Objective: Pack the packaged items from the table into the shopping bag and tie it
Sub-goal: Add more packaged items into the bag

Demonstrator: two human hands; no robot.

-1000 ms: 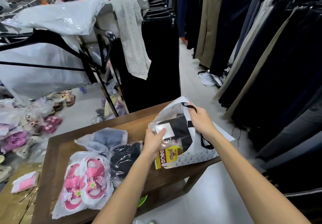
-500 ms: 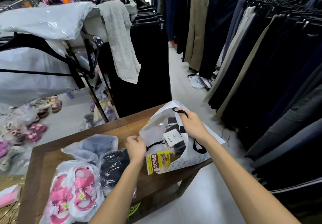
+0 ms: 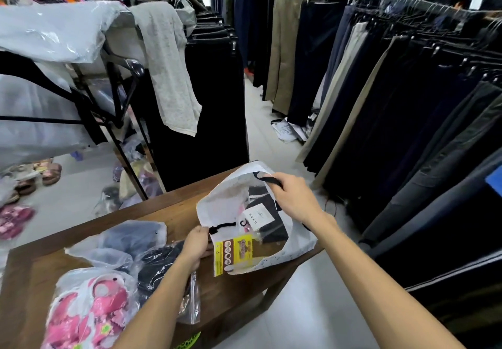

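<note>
A white shopping bag (image 3: 228,199) with black cord handles lies open at the right end of the wooden table (image 3: 168,207). My right hand (image 3: 293,199) grips its far handle and rim. My left hand (image 3: 197,245) pinches the near edge by the other black handle. Inside the bag lies a black packaged garment with a white label (image 3: 256,216). A yellow printed card (image 3: 235,253) shows at the bag's near side. On the table to the left lie a pack of pink sandals (image 3: 89,310), a black packaged item (image 3: 157,264) and a grey-blue packaged item (image 3: 127,240).
Racks of dark and beige trousers (image 3: 380,98) line the right side of the aisle. A black rack with a grey cloth (image 3: 168,71) stands behind the table. Bagged shoes (image 3: 16,212) lie on the floor at left. A white bag (image 3: 285,129) lies in the aisle.
My left hand let go of the black labelled pack, which now lies inside the bag, and moved to the bag's near edge. My right hand kept hold of the far handle.
</note>
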